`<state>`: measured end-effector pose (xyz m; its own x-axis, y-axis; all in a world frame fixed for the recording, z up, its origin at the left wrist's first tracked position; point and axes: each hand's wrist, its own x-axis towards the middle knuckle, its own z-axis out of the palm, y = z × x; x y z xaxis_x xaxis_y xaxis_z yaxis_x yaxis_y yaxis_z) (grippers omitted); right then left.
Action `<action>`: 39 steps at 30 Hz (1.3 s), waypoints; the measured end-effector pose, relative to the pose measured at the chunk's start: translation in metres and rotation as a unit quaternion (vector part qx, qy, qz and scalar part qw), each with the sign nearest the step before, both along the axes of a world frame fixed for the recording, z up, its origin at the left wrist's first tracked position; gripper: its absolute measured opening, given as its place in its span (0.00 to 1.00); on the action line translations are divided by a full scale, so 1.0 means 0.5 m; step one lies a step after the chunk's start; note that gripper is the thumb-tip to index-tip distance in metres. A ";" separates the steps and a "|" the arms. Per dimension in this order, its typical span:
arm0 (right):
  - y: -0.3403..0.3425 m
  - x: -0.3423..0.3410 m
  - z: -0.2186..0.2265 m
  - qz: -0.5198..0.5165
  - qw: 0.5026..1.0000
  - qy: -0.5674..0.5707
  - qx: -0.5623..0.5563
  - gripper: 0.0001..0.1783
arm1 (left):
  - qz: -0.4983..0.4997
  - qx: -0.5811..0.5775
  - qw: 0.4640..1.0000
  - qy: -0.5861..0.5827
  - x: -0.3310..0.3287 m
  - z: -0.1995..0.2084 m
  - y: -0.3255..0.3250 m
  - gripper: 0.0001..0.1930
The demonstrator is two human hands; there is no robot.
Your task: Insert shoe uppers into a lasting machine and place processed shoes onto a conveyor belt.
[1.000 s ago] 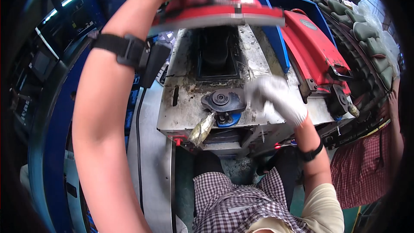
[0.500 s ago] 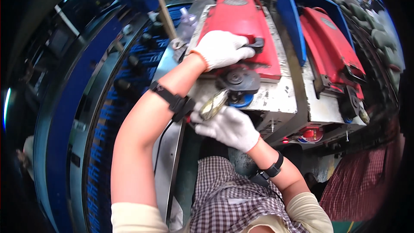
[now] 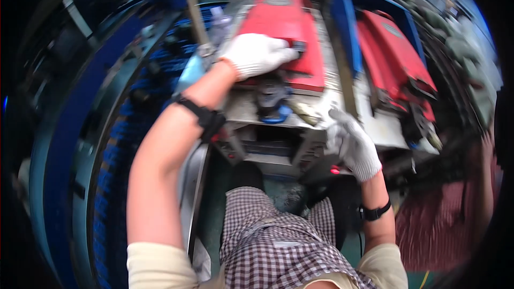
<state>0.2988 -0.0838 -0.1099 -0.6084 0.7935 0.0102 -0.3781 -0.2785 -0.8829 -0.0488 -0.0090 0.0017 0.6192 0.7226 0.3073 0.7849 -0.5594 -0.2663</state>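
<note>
My left hand [image 3: 254,54], in a white knitted glove, reaches over the red machine cover [image 3: 276,13]. Its fingers close on a small dark knob [image 3: 298,48] near the cover's front end. Below that, at the front of the white machine body, sits a dark crank [image 3: 272,92] with a blue part [image 3: 277,115] under it. The crank's pale, wrapped handle [image 3: 305,112] points to the right. My right hand [image 3: 350,142], also gloved and a little blurred, is just right of the handle and apart from it. Its fingers are partly spread, with nothing visible in them.
To the right stands a second red-covered machine [image 3: 393,56] beside a blue panel [image 3: 345,27]. Rows of blue parts [image 3: 110,182] line a long frame on the left. A clear bottle [image 3: 218,21] is behind my left hand. Maroon cloth [image 3: 436,225] hangs at lower right.
My right hand has left the wrapped handle and moved right. The crank has turned, so its handle now lies on the right instead of the left. My left hand stays at the knob; the view has shifted.
</note>
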 end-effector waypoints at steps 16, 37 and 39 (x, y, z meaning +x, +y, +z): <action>0.065 0.467 0.095 -0.437 0.472 -0.743 0.185 0.28 | -0.028 -0.205 0.923 -0.325 0.331 0.070 -0.058 0.29; 0.299 0.404 0.246 -0.182 0.595 -0.721 0.305 0.46 | -0.089 0.261 0.932 -0.234 0.617 0.131 0.163 0.27; 0.391 0.414 0.234 -0.155 0.586 -0.736 0.301 0.54 | -0.036 0.252 0.938 -0.237 0.639 0.189 0.183 0.27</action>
